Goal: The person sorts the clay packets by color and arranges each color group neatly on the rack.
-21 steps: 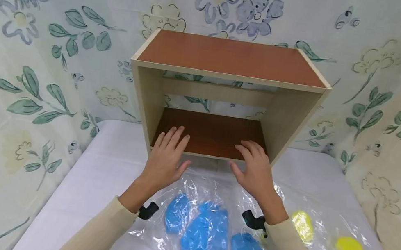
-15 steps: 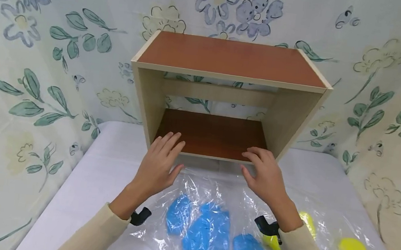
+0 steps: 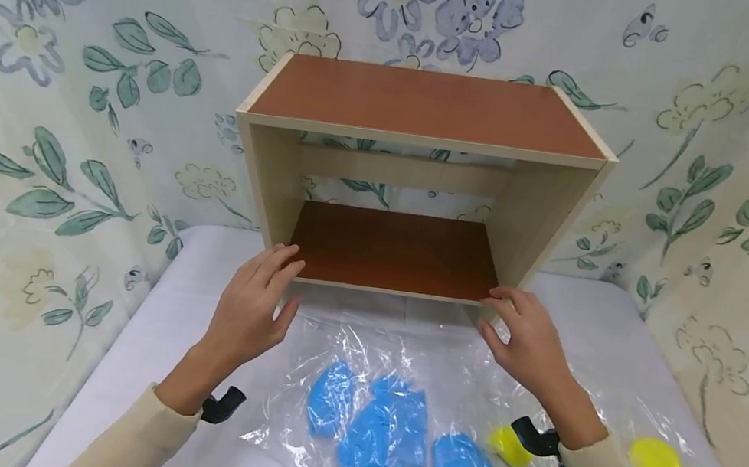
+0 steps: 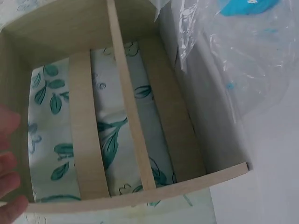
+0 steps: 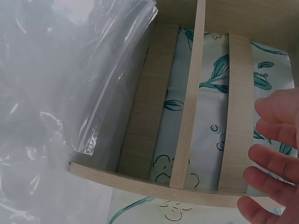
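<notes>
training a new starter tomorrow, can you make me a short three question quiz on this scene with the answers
1. Multiple choice: what colour is the top of the cabinet?
a) green
b) reddish brown
c) white

2. True or false: in the head view, the blue lumps lie nearer the camera than the cabinet.

3. Short answer: in the head view, which is nearer the yellow lumps, the left hand or the right hand?

Key:
1. b
2. True
3. The right hand
</notes>
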